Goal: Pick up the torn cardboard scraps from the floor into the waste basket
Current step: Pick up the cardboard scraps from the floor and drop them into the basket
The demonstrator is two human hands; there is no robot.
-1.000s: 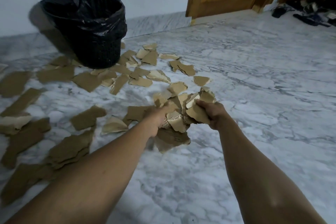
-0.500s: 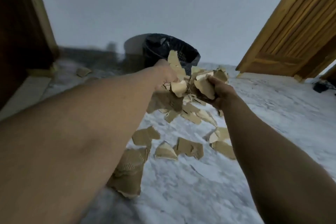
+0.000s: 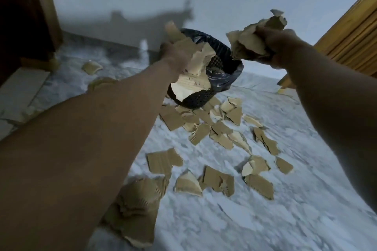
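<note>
Hands up at frame center-top: our left hand (image 3: 174, 55) grips a bunch of torn cardboard scraps (image 3: 195, 61) right in front of the waste basket (image 3: 220, 67), fingers closed around them. Our right hand (image 3: 279, 47) is clenched on a second wad (image 3: 251, 38), upper right of the basket rim. Loose scraps (image 3: 216, 134) litter the marble floor (image 3: 285, 220) from the basket's base down to lower center.

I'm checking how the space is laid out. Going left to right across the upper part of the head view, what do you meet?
Dark wooden door frame → left hand gripping cardboard scraps → black-lined waste basket → right hand clutching a crumpled cardboard wad → yellowish wooden door.
</note>
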